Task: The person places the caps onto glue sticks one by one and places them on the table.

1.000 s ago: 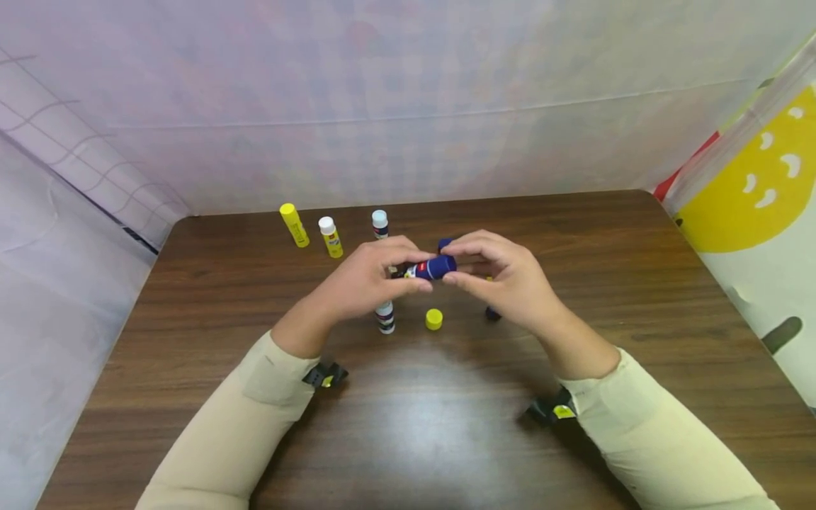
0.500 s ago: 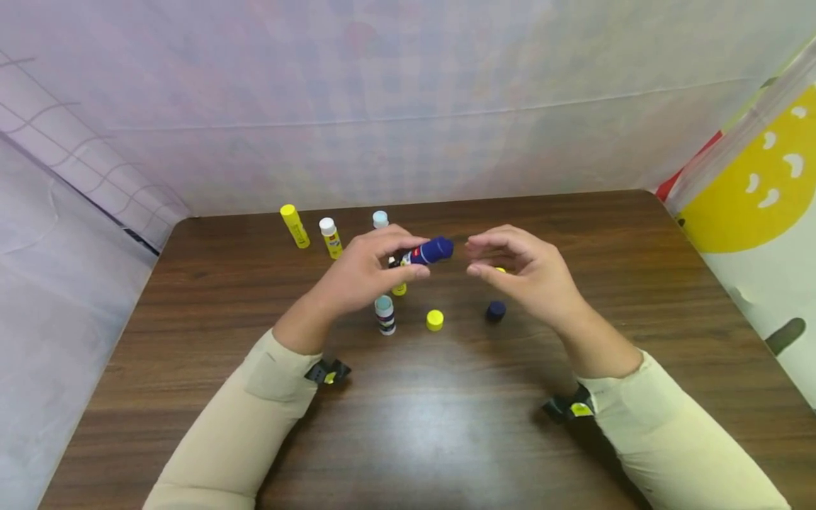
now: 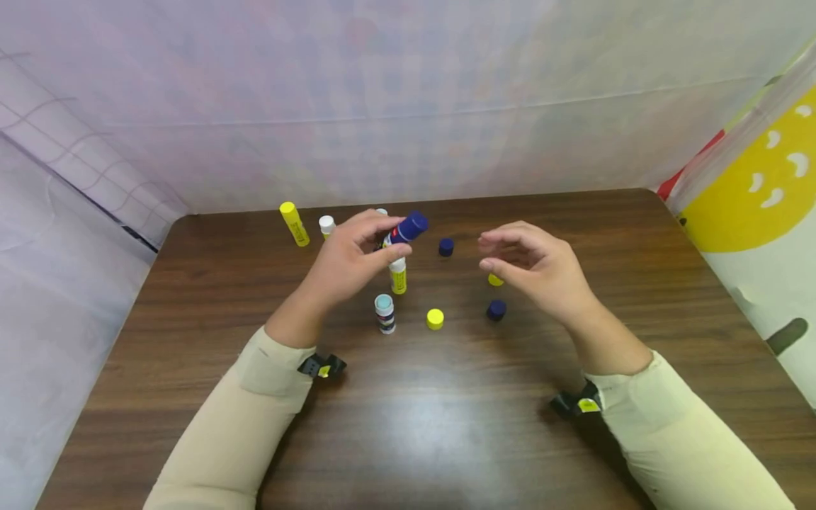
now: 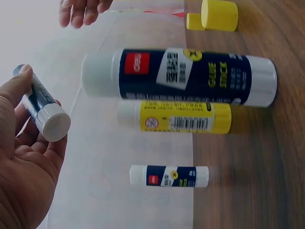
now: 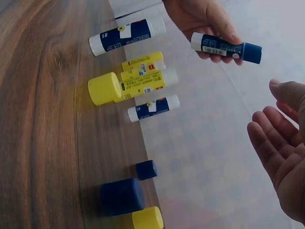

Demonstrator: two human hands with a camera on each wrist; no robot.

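Observation:
In the head view my left hand (image 3: pixel 349 262) grips a dark blue and white glue stick (image 3: pixel 408 228) above the table, thumb on one side and fingers on the other. A dark blue cap (image 5: pixel 252 53) sits on one end of it and its white base (image 4: pixel 56 126) faces out at the other. To the right, my right hand (image 3: pixel 535 265) is in the air with fingers loosely bent, holding nothing. Under the left hand stands a yellow glue stick (image 3: pixel 398 278) without a cap. Nearer me is an uncapped blue and white glue stick (image 3: pixel 385 316), its pale end showing.
Dark blue caps (image 3: pixel 446 246) and yellow caps (image 3: pixel 435 319) lie on the wooden table (image 3: pixel 433 425). At the back left are a yellow-capped glue stick (image 3: pixel 295 224) and a white-topped one (image 3: pixel 327 225), partly hidden by the left hand. A small blue and white glue stick (image 4: pixel 169 176) stands behind that hand.
The right hand has let go of the blue-capped end and drawn away to the right. With the glue stick, the left hand has moved up and left, tilting the cap upward.

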